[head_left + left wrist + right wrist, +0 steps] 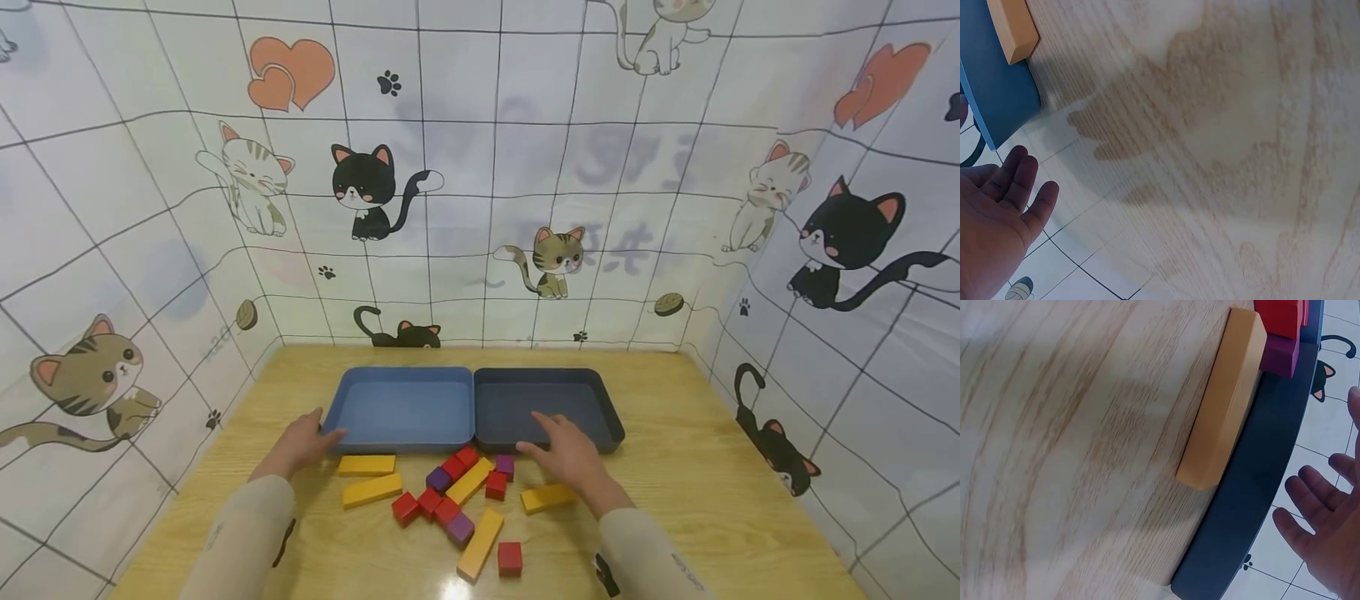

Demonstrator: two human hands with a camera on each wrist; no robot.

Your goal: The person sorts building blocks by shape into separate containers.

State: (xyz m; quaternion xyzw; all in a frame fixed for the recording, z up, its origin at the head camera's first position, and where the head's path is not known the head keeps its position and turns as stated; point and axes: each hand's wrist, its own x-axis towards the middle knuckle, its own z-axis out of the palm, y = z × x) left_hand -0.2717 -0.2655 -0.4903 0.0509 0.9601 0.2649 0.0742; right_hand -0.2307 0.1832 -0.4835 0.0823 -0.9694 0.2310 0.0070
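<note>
Two shallow trays stand side by side at the back of the wooden table: a blue tray (405,408) on the left and a dark grey tray (577,400) on the right, neither with anything in it. My left hand (313,438) is open at the blue tray's (991,94) front left corner, fingers straight, palm bare (997,212). My right hand (561,443) hovers open with spread fingers over the dark tray's (1254,487) front edge. Between the hands lies a loose cluster of yellow bars (468,481), red cubes (405,507) and purple cubes (438,478). One yellow bar (1225,400) lies just beside my right wrist.
Cloth walls printed with cats enclose the table (675,467) on three sides. More blocks lie nearer me, among them a long yellow bar (481,543) and a red cube (510,558). Bare wood shows right of the dark tray and along the left edge.
</note>
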